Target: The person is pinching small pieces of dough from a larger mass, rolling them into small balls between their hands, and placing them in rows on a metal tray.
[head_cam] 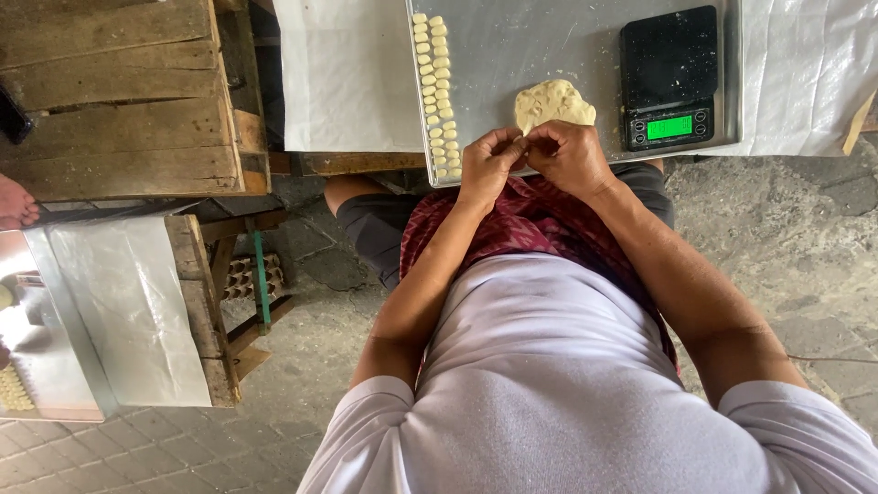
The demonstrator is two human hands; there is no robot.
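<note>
White shirt (549,384) fills the foreground. Left hand (487,166) and right hand (569,157) meet at the tray (512,46) edge, fingers pinched together on a small piece, mostly hidden. Dough lump (551,101) lies just beyond, beside the scale (669,78); dough pieces (437,91) in two rows.

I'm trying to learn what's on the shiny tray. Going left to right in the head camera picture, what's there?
Two rows of small dough pieces → big lump of dough, with the left hand and right hand pinching together just below it → black kitchen scale.
</note>
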